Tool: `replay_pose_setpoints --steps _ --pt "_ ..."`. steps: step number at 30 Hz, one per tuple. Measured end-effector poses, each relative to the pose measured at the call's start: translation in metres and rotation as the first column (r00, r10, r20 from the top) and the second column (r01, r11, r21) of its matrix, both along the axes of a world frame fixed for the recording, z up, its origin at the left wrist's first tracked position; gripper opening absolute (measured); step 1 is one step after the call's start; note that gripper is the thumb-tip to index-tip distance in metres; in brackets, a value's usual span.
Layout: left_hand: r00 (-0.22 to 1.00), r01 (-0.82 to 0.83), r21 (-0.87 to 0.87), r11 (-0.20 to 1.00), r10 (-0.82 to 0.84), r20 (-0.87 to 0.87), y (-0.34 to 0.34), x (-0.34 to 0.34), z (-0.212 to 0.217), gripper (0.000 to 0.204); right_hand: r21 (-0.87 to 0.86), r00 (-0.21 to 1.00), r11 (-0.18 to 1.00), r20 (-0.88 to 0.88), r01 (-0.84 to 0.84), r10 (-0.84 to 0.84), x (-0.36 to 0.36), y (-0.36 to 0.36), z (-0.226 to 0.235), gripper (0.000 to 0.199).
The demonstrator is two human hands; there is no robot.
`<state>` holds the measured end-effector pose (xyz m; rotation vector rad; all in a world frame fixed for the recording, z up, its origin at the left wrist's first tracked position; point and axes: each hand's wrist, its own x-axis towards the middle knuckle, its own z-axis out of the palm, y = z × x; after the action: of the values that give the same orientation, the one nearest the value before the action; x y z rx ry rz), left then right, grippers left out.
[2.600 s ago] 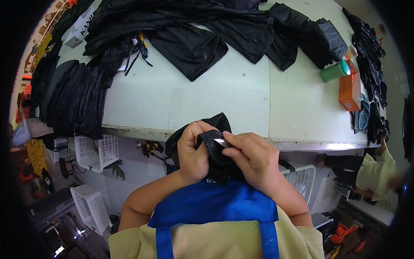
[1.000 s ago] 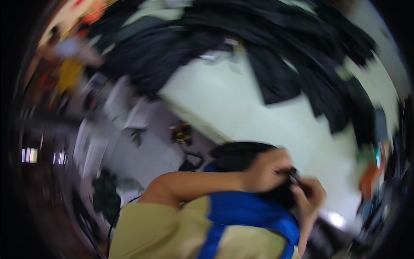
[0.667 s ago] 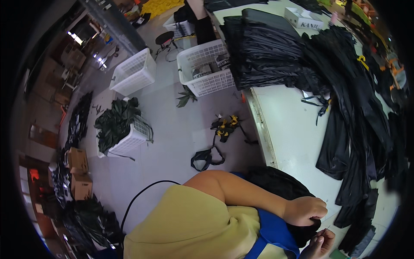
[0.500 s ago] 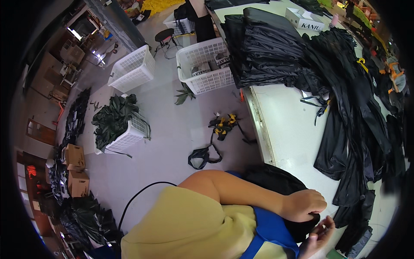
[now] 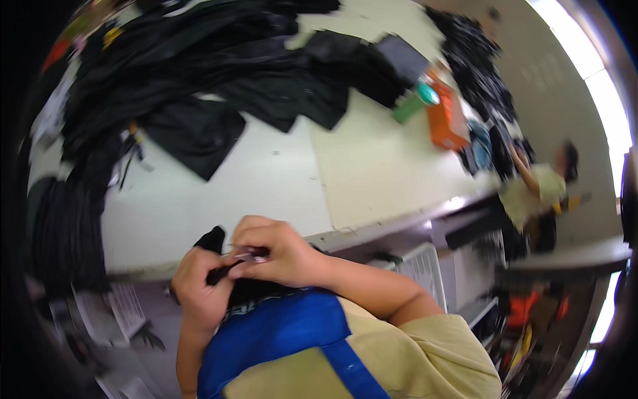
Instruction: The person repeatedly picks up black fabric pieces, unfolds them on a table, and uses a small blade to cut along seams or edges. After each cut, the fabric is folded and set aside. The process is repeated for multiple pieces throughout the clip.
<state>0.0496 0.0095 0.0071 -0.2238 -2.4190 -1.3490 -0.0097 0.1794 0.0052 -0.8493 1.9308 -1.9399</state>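
Black cloth (image 5: pixel 252 289): one, bunched, six o'clock of table (image 5: pixel 279 179); apparently mid-work, portion done hidden. Left hand (image 5: pixel 201 282): fingers curled on cloth. Right hand (image 5: pixel 286 255): fingertips pinching small shiny tool (image 5: pixel 250 254).

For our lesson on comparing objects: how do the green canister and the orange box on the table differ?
Colour: the canister is green, the box orange.
Shape: the canister is round-sided, the box flat-sided with corners.
Size: the canister looks smaller, the box bulkier.
Both stand on the pale table, side by side.
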Motion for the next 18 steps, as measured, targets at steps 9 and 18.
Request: replay_pose_setpoints --steps 9,18 --pt "0.981 0.191 -0.112 0.975 -0.193 -0.011 0.015 -0.021 0.006 0.026 0.046 0.889 0.955 0.357 0.292 -0.288 -0.003 0.054 -0.014 0.011" --pt "0.943 0.212 0.026 0.977 -0.211 0.257 0.008 -0.053 0.015 0.017 0.762 0.688 0.277 -0.286 0.585 -0.667 -0.09 0.161 -0.219 0.033"
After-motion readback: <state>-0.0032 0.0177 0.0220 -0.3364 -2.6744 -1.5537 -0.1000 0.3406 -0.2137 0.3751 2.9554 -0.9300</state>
